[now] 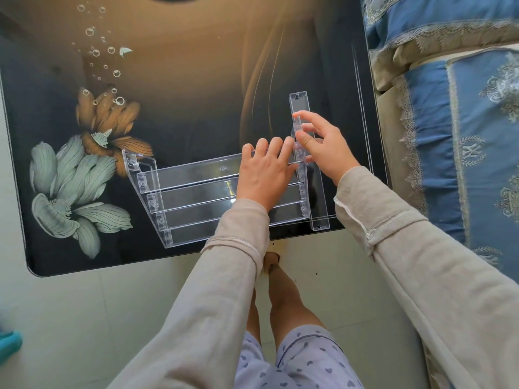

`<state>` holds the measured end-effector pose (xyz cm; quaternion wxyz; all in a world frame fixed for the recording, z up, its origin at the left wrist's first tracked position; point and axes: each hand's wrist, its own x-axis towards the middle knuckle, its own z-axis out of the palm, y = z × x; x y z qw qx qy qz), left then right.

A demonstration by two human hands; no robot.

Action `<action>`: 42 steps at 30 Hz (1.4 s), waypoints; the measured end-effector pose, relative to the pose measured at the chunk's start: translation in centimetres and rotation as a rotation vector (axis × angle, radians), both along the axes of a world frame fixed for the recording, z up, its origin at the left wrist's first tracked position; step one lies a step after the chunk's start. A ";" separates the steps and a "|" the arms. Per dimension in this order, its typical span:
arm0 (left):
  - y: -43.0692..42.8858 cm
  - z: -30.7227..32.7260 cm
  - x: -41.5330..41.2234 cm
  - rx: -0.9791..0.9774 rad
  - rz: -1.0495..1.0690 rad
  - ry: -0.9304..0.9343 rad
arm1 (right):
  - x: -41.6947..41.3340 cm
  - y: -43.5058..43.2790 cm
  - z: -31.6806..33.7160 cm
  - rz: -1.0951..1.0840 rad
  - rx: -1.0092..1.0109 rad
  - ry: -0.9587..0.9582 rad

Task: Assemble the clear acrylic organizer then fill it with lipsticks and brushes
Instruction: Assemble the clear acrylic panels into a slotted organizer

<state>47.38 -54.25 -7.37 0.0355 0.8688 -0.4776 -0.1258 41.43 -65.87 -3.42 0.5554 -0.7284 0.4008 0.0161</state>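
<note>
A clear acrylic organizer [193, 192] with stepped shelves lies on the dark flower-printed table [182, 80], near its front edge. My left hand [265, 172] presses flat on the shelves at the organizer's right end, fingers straight. My right hand [323, 144] pinches the clear right side panel [298, 153] with thumb and forefinger, holding it upright against the shelf ends. A long clear acrylic strip [316, 175] lies flat on the table just right of the organizer, partly under my right hand. The left side panel [140, 175] stands fixed to the shelves. No lipsticks or brushes are in view.
A bed with a blue patterned cover [463, 108] runs along the table's right edge. The table's front edge passes just below the organizer, with pale floor tiles [84, 318] and my legs beneath. A teal object [9, 343] shows at the far left of the floor.
</note>
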 end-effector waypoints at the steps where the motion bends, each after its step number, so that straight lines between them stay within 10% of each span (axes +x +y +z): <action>1: 0.0 0.1 0.0 0.001 0.002 0.004 | 0.0 0.1 0.1 0.000 -0.004 0.004; 15: 7.2 2.3 -0.2 0.019 0.200 -0.023 | -0.7 0.4 0.7 -0.261 -0.056 0.027; 29: 10.2 0.8 -0.5 0.092 0.305 -0.038 | -1.4 0.6 -4.7 -0.188 -0.478 0.567; 37: 9.5 1.7 -0.1 0.050 0.273 0.053 | -2.1 -2.8 -1.5 -0.379 -0.454 0.247; 42: 11.2 4.1 2.2 -0.388 0.583 0.150 | 0.0 -2.9 2.0 -0.272 -0.351 0.028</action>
